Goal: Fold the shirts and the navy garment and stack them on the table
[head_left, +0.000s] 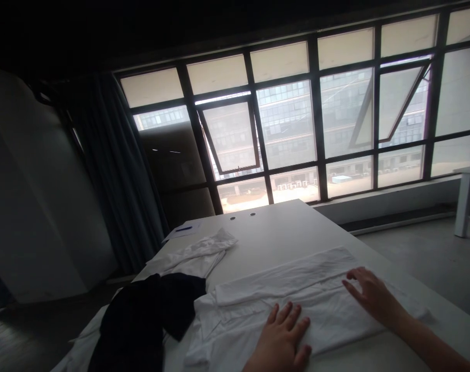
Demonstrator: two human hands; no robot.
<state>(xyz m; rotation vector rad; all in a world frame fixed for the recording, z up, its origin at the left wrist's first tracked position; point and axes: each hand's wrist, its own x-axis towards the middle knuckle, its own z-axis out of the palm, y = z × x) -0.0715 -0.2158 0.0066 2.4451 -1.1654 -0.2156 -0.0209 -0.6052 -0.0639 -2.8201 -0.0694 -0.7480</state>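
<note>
two hands spread palm-down, left hand (279, 338) and right hand (368, 292) flat on the white shirt (297, 289) lying across the near end of the table (289, 227), dark garment (149, 315) at the table's near left; could rumple or shift the folded layers if pressed unevenly.

Office: white table (281, 227), gridded windows (289, 124)

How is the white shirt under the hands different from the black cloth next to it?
The white shirt is spread flat with neat folds; the black cloth lies in a crumpled heap. The left hand and the right hand rest open on the white shirt; neither touches the black cloth. Both lie on the white table.
</note>
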